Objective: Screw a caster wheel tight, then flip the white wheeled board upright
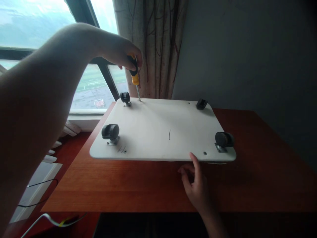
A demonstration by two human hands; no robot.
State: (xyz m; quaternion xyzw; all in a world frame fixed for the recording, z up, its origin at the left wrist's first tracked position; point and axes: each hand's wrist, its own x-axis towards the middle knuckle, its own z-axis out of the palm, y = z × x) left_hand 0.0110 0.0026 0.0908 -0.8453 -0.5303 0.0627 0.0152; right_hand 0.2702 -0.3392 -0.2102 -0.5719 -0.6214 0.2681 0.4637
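A white board [158, 132] lies upside down on a reddish wooden table [260, 178], with a black caster at each corner. My left hand [122, 51] reaches over to the far left corner, closed round the yellow-and-black handle of a screwdriver [135, 74]. The screwdriver stands upright with its tip on the board beside the far left caster [125, 98]. My right hand [194, 185] rests on the table at the board's near edge, index finger stretched up against the edge, the other fingers loosely curled, holding nothing.
Other casters stand at the near left [110, 132], near right [224, 140] and far right [201, 104]. A window [49, 19] and a patterned curtain [158, 46] are behind the table, a grey wall at right. Cables and white panels [39, 185] lie on the floor at left.
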